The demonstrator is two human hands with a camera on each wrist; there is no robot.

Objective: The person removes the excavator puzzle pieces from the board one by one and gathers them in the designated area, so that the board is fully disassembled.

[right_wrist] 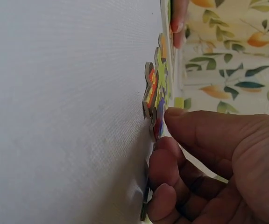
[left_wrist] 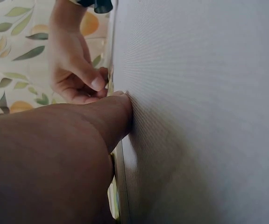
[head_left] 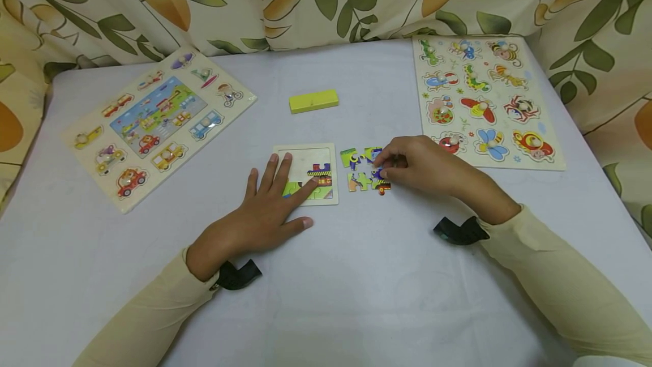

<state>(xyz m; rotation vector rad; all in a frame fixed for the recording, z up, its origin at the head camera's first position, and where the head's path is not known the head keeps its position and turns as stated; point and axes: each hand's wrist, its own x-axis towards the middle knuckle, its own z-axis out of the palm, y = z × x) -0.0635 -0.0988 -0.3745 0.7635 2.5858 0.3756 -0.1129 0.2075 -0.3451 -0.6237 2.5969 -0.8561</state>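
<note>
- Two hands worked at the middle of the counter (head_left: 356, 276), one steadying and one picking.
- The left hand (head_left: 265, 208) lay flat with straight, spread fingers (head_left: 285, 171) pressing on the small puzzle tray (head_left: 305, 154), apparently to keep it from sliding; it gripped nothing.
- Under those fingertips, a few joined pieces (head_left: 320, 177) already sat in the tray's lower part, the rest of the tray being bare.
- The right hand (head_left: 423, 166) rested just beside the tray, its fingers (right_wrist: 172, 163) curled and its thumb (right_wrist: 195, 122) closing on the edge of one loose puzzle piece (head_left: 379, 173), seemingly to lift it off the cloth.
- Several other loose pieces (head_left: 356, 166) lay touching one another right at those fingertips, between the right hand and the tray, kept within easy reach.
- Beyond the fingers of both hands lay a yellow block (head_left: 313, 101), well apart.
- Far left of the left hand was a vehicle peg puzzle board (head_left: 158, 123); beyond the right hand, an insect peg puzzle board (head_left: 484, 101), both seemingly set aside.
</note>
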